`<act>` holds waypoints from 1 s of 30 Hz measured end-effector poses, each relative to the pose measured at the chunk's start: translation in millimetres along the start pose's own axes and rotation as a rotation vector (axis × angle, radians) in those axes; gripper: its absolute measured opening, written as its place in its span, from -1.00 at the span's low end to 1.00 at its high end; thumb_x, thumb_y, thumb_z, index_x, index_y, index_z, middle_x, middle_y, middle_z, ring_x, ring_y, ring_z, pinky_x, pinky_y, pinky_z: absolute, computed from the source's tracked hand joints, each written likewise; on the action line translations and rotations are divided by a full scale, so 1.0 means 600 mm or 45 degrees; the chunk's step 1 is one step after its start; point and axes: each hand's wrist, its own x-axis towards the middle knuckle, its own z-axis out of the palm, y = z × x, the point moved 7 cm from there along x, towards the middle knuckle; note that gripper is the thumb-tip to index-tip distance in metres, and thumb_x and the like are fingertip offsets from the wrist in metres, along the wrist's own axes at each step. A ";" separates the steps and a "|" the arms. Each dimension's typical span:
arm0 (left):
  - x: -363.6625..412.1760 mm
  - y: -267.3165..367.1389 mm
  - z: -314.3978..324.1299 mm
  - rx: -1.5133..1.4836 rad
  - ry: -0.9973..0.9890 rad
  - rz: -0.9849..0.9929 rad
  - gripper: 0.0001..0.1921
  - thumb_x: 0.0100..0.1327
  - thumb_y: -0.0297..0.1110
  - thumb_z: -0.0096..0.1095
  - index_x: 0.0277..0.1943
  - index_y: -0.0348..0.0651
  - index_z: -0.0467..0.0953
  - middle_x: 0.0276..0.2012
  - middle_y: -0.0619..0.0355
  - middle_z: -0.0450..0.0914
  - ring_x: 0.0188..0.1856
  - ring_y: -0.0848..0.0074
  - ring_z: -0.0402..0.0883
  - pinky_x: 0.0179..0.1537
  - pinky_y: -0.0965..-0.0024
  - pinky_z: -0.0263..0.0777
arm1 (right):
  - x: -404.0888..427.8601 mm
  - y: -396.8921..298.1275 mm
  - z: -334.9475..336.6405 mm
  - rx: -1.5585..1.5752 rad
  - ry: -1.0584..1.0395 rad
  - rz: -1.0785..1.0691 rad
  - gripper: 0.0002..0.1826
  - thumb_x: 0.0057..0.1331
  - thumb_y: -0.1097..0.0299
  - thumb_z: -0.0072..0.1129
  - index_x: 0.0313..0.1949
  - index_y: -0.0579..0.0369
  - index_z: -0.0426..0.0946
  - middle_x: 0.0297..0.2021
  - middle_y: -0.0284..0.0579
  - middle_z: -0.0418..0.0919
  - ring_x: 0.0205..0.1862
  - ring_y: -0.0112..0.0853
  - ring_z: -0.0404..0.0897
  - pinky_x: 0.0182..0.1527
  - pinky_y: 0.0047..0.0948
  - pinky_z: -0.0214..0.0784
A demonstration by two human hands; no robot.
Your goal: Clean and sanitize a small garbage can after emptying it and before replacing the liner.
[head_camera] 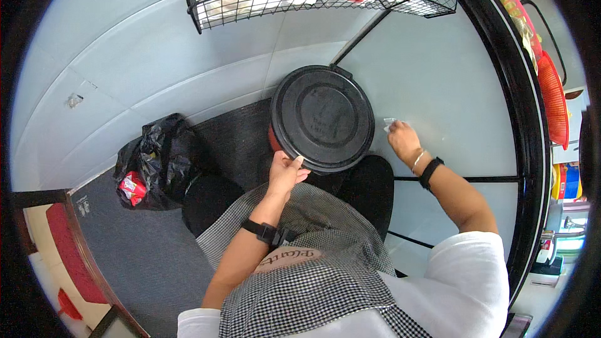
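Note:
My left hand [285,172] pinches the near rim of a round black lid [324,115], thumb on top. The lid sits on a reddish bucket [273,139], whose side shows only as a sliver at the left. To the right of it, my right hand [404,141] has a small white tissue or wipe [389,122] in its fingers, close against a pale grey glossy cabinet door [450,98]. Most of that wipe is hidden by the fingers.
A black plastic bag [164,155] with a red wrapper stands on the dark mat [150,244] at left. A black wire basket [263,0] holding garlic and other produce juts out above. A black countertop edge [526,117] runs along the right, with red plastic baskets [553,98] beyond.

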 end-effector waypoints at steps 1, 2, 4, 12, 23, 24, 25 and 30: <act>0.000 -0.003 0.000 0.001 0.000 0.000 -0.79 0.27 -0.42 0.05 -0.10 -0.19 0.21 -0.28 0.08 0.46 -0.33 0.33 0.62 -0.33 0.35 0.56 | 0.021 0.016 -0.008 0.097 -0.045 0.066 -0.79 0.07 0.35 0.00 -0.34 0.06 0.59 -0.19 -0.17 0.51 0.03 -0.31 0.33 0.03 -0.37 0.21; 0.002 -0.007 0.003 -0.035 -0.012 0.011 -0.79 0.26 -0.42 0.05 -0.11 -0.18 0.21 -0.27 0.08 0.47 -0.34 0.33 0.62 -0.34 0.35 0.56 | 0.044 0.031 -0.013 0.193 -0.089 0.130 -0.74 0.08 0.34 -0.01 -0.26 0.11 0.58 -0.16 -0.14 0.51 0.08 -0.29 0.31 0.07 -0.37 0.19; 0.003 -0.015 0.008 -0.077 -0.022 0.025 -0.79 0.26 -0.42 0.05 -0.12 -0.17 0.21 -0.27 0.07 0.48 -0.35 0.34 0.62 -0.35 0.36 0.56 | 0.094 0.053 -0.053 -0.066 0.170 0.129 -0.70 0.11 0.33 -0.03 -0.20 0.16 0.55 -0.10 -0.10 0.49 0.13 -0.27 0.28 0.11 -0.34 0.16; -0.001 -0.032 -0.006 -0.094 0.033 0.037 -0.82 0.26 -0.42 0.05 -0.16 -0.15 0.21 -0.29 0.11 0.50 -0.41 0.40 0.61 -0.41 0.42 0.54 | 0.071 -0.022 0.038 -0.123 -0.355 -0.186 -0.59 0.28 0.22 -0.24 0.00 0.13 0.45 0.19 -0.08 0.26 0.27 -0.25 0.12 0.30 -0.27 -0.14; -0.003 -0.023 0.001 -0.076 -0.017 -0.009 -0.82 0.28 -0.40 0.04 -0.15 -0.17 0.22 -0.27 0.11 0.48 -0.36 0.39 0.61 -0.37 0.41 0.55 | 0.030 0.011 -0.012 -0.202 -0.029 -0.086 -0.63 0.15 0.29 -0.07 -0.08 0.13 0.49 0.00 -0.19 0.43 0.05 -0.31 0.31 0.15 -0.33 0.09; -0.004 -0.023 -0.004 -0.074 -0.012 -0.007 -0.82 0.28 -0.39 0.04 -0.15 -0.17 0.22 -0.26 0.11 0.48 -0.35 0.39 0.61 -0.36 0.40 0.55 | 0.037 0.046 -0.081 -0.207 0.017 0.063 -0.63 0.13 0.30 -0.05 -0.08 0.12 0.48 -0.03 -0.23 0.44 -0.01 -0.33 0.31 0.04 -0.36 0.13; -0.003 -0.023 -0.007 -0.082 0.003 -0.008 -0.82 0.28 -0.39 0.04 -0.15 -0.17 0.22 -0.26 0.11 0.48 -0.35 0.39 0.61 -0.36 0.40 0.55 | 0.044 0.072 -0.120 -0.205 0.064 0.214 -0.63 0.11 0.30 -0.03 -0.07 0.10 0.48 -0.07 -0.26 0.45 -0.07 -0.35 0.30 -0.07 -0.39 0.17; 0.003 -0.017 0.010 -0.114 -0.060 0.018 -0.79 0.26 -0.40 0.07 -0.16 -0.21 0.19 -0.30 0.09 0.42 -0.38 0.38 0.61 -0.39 0.40 0.55 | 0.047 0.050 -0.067 -0.330 0.099 0.139 -0.61 0.13 0.31 -0.03 -0.02 0.08 0.44 -0.11 -0.31 0.45 -0.11 -0.40 0.28 -0.18 -0.43 0.14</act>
